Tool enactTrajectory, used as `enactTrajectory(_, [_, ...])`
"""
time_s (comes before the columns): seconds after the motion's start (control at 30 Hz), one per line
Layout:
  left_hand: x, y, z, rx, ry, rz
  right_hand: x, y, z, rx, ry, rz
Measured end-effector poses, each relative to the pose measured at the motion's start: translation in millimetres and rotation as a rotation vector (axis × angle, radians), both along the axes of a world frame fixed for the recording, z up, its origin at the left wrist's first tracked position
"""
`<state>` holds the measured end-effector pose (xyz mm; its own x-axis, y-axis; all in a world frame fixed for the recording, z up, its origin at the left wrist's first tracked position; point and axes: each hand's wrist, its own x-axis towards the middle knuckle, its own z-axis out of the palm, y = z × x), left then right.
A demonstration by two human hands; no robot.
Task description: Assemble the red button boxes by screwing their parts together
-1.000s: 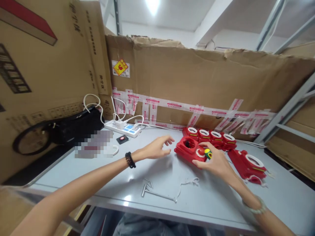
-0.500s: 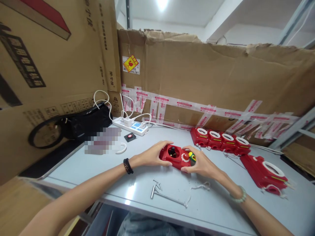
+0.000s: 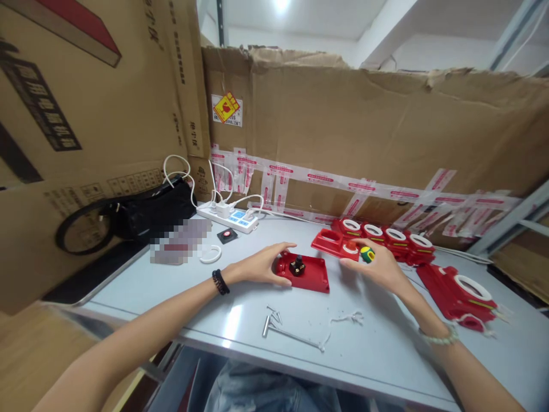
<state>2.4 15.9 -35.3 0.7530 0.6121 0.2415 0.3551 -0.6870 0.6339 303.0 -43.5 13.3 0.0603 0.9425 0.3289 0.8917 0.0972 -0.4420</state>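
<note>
Cardboard [image 3: 317, 120] backs the pale surface [image 3: 300, 335], where the left hand [image 3: 261, 266] grips the end of an open red base [image 3: 314, 276] between thumb and fingers. The right hand [image 3: 381, 272] has its grip on a separate red cover [image 3: 325, 244], with a green-and-yellow handle [image 3: 367, 254] against the palm. Base and cover are apart, exposing a black fitting [image 3: 297, 264]; handling both seems to call for a steady base and a secure cover grip. Screws [image 3: 274, 315] lie nearer the person.
</note>
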Motion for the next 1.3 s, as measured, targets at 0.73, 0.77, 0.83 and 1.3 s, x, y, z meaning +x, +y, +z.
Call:
enactTrajectory(0.73, [-6,-16,10.4,-0.12,0.084,0.076,-2,-8,-16.0,-0.319,-0.217,0.014])
enactTrajectory(0.77, [-7,-17,13.2,-0.151,0.095,0.01,-3,-8,-14.9,-0.277,-0.201,0.009])
enactTrajectory(0.83, [-8,-16,17.4,-0.114,0.112,-0.062,-5,-9,-10.5,-0.186,-0.16,-0.01])
enactTrajectory(1.3, [6,-20,13.6,0.349,0.075,-0.084,-4,-10,-10.5,-0.181,-0.256,0.036])
